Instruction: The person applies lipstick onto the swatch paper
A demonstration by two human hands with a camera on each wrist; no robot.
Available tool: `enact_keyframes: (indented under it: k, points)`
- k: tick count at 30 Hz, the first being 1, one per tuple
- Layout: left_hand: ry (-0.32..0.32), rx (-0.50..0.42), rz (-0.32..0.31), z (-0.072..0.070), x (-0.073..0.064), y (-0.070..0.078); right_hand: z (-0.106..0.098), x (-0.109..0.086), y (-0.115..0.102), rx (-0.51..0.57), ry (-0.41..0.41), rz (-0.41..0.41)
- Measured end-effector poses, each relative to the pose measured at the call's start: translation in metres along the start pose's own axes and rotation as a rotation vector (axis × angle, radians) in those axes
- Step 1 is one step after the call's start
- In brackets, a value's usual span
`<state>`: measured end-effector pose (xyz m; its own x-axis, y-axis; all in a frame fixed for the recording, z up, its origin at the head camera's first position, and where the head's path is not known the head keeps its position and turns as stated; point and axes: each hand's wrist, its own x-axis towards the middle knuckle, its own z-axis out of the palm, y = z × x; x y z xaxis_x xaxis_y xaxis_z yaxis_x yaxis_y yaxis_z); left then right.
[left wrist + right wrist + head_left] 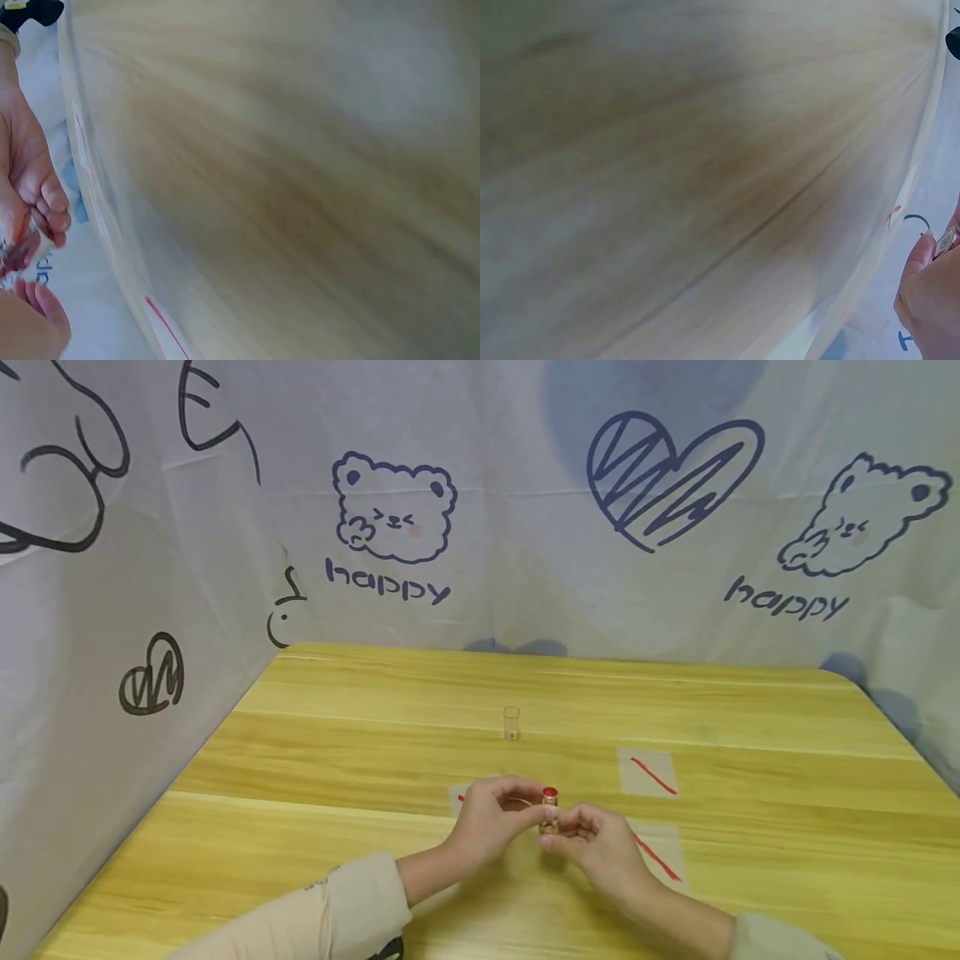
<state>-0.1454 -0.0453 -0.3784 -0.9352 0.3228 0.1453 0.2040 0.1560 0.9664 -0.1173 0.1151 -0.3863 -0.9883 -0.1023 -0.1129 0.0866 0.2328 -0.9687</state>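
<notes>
Between both hands stands a small shiny gold lipstick tube [550, 814] with a red top, held upright just above the table. My left hand [487, 817] pinches its upper part between thumb and fingers from the left side. Lower down, my right hand [606, 850] pinches the tube from the right. The left wrist view catches the shiny tube [28, 244] between the fingers at the left edge. In the right wrist view only a bit of it [946, 241] shows past the fingers. A small clear cap [512, 724] stands on the table beyond the hands.
The wooden table [360, 727] carries pale square patches with red lines: one at the back right [648, 773], one beside the right hand [667, 852], and one partly behind the left hand [456, 795]. White cloth with drawings [517, 543] hangs behind and at the left.
</notes>
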Motion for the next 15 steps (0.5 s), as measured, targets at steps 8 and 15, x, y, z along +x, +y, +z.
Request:
enact_keyframes:
  k: [8, 15]
  points:
    - [-0.203, -0.006, -0.007, -0.0091, 0.0066, -0.0051, -0.0018, -0.0012, 0.0, -0.041, -0.018, -0.002]
    - [-0.201, 0.022, -0.002, -0.0087, 0.0059, -0.0057, -0.0019, -0.0018, 0.0, -0.05, -0.046, -0.016]
